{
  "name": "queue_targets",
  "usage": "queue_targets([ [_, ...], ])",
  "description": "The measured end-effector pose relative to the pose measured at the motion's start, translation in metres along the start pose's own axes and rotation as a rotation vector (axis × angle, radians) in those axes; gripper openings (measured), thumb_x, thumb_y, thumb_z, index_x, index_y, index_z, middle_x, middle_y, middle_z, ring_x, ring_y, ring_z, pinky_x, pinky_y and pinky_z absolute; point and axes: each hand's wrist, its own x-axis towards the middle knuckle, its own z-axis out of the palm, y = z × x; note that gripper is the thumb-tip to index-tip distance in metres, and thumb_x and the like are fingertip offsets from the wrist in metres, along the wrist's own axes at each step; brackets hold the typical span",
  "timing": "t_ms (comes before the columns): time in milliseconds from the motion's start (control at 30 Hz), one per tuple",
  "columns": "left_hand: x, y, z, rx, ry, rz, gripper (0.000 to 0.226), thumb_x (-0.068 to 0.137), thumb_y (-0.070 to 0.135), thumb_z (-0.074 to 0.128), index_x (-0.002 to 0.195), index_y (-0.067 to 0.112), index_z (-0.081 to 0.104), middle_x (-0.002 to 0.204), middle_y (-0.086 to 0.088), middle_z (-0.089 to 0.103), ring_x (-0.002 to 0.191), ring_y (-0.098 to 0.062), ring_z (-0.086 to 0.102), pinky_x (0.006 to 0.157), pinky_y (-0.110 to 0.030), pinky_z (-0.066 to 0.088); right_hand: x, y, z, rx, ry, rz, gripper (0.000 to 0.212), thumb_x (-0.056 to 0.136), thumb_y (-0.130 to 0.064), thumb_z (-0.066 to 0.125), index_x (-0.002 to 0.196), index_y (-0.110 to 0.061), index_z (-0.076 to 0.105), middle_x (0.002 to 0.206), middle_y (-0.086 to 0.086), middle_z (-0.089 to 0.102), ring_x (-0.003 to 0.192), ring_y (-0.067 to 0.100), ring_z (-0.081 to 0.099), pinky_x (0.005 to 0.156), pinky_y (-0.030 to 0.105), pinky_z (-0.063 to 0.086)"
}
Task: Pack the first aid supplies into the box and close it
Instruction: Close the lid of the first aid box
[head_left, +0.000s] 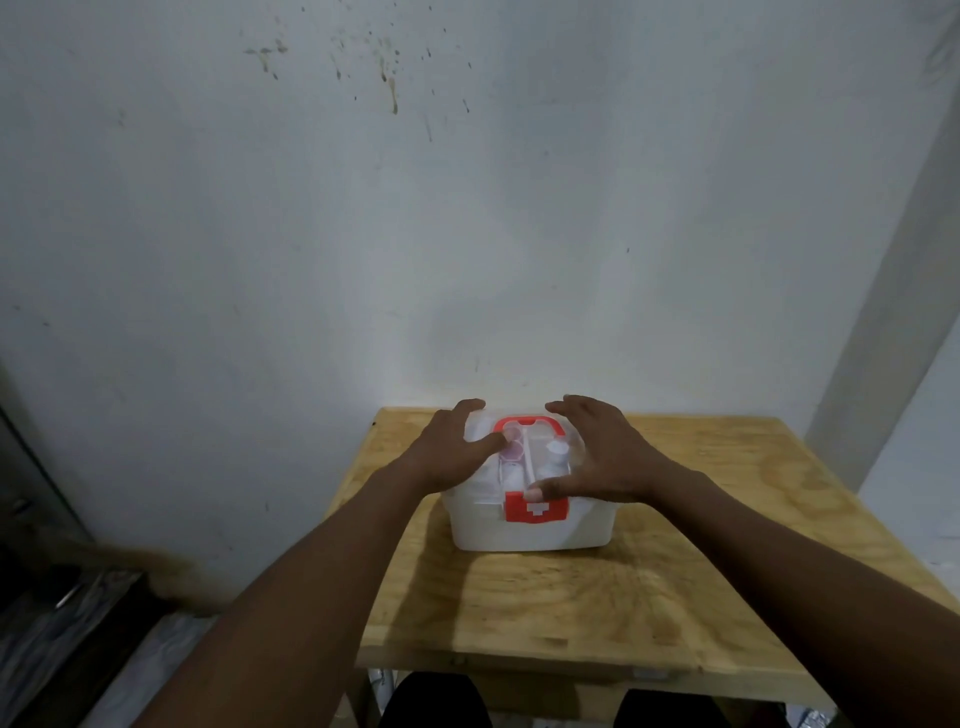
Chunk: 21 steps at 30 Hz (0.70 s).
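A white plastic first aid box (530, 530) stands on the wooden table (675, 571). Its translucent lid is down, with a red handle (524, 422) on top and a red latch (535, 506) with a white cross at the front. Small bottles and caps show faintly through the lid. My left hand (452, 447) rests on the lid's left side with fingers spread. My right hand (597, 447) lies on the lid's right side, its thumb touching the top of the red latch.
The table stands against a stained white wall (467, 208). A dark cabinet or ledge (62, 597) sits low at the left. My knees show under the table's near edge.
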Motion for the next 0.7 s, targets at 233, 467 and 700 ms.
queue_targets([
  [233,-0.017,-0.001,0.002,0.291,0.272,0.238,0.065,0.09,0.061,0.035,0.14,0.024,0.055,0.146,0.001,0.054,0.127,-0.02,0.056,0.097,-0.035,0.05,0.001,-0.002,-0.005,-0.088,-0.114,0.008,0.134,0.044,-0.084,0.072,0.153,-0.033,0.012,0.164,-0.002,0.012,0.15,0.027,0.01,0.119,0.053,0.022],
  [467,-0.033,-0.011,0.006,0.572,0.256,0.415,0.08,0.089,0.074,0.031,0.148,0.022,0.048,0.155,-0.002,0.047,0.145,-0.023,0.04,0.11,-0.04,0.042,0.001,0.003,-0.001,-0.125,-0.114,-0.006,0.142,0.038,-0.089,0.069,0.153,-0.034,0.008,0.164,-0.002,0.007,0.15,0.027,0.006,0.119,0.052,0.021],
  [700,-0.036,-0.007,-0.011,0.707,0.074,0.4,0.118,0.064,0.096,0.041,0.157,0.025,0.025,0.166,0.0,0.026,0.153,-0.023,0.022,0.115,-0.048,0.039,0.004,0.003,0.0,-0.13,-0.114,0.001,0.143,0.037,-0.089,0.069,0.154,-0.033,0.009,0.164,-0.001,0.009,0.15,0.028,0.007,0.118,0.052,0.022],
])
